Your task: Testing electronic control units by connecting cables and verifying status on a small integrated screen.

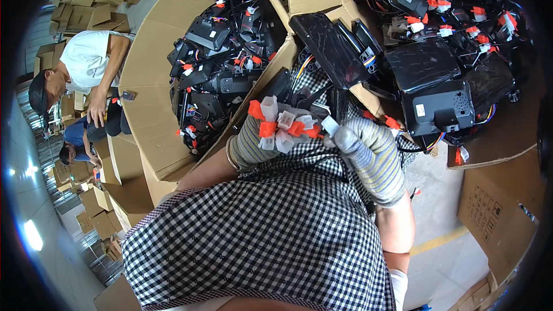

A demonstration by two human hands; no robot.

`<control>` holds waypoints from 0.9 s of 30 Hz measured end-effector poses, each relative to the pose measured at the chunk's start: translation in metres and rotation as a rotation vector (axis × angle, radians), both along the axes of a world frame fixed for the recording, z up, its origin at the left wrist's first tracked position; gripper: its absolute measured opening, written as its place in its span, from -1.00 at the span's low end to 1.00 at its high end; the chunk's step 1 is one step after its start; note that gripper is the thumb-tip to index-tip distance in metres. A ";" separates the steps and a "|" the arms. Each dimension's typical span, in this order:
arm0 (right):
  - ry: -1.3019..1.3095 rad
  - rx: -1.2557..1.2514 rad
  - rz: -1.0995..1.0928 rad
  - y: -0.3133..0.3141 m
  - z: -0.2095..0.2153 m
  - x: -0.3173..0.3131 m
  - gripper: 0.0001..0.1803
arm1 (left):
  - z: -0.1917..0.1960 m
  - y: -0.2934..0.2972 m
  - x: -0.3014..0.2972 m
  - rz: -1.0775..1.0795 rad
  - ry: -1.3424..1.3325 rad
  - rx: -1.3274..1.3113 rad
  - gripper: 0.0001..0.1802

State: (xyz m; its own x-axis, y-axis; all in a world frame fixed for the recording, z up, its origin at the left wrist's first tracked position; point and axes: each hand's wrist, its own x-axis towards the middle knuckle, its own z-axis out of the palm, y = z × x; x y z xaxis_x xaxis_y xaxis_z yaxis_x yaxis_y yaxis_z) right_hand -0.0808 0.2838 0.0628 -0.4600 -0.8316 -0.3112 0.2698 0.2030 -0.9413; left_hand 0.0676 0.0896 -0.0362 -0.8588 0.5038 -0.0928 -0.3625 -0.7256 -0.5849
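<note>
Your gloved left hand (246,145) grips a cluster of red and white connectors (283,126) above your checked apron (247,236); your right hand (371,158) pinches a white connector (330,125) just beside it. Beyond, a carton (147,63) holds black devices (210,33).

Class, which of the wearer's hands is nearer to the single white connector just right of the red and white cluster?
Right. The right hand holds the white connector; the left hand is farther left, beyond most of the cluster.
</note>
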 end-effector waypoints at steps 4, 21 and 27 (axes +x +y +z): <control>-0.341 -0.003 -0.029 0.000 -0.007 0.014 -0.67 | 0.001 -0.010 -0.022 -0.298 0.054 0.228 -0.51; -0.714 0.005 -0.193 0.006 -0.034 0.026 -0.73 | 0.030 0.012 -0.013 -0.364 -0.741 2.734 -0.53; -0.661 -0.004 0.051 0.010 -0.077 0.042 -0.88 | 0.039 0.009 -0.002 0.655 -1.246 2.844 -0.75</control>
State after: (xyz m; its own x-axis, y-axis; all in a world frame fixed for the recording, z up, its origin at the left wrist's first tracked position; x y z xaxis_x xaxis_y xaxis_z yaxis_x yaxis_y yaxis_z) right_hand -0.0388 0.2943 -0.0142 -0.1332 -0.8491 -0.5112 0.7810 0.2276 -0.5816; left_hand 0.0659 0.0986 0.0027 -0.9075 0.2744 -0.3179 0.0628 0.8372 0.5433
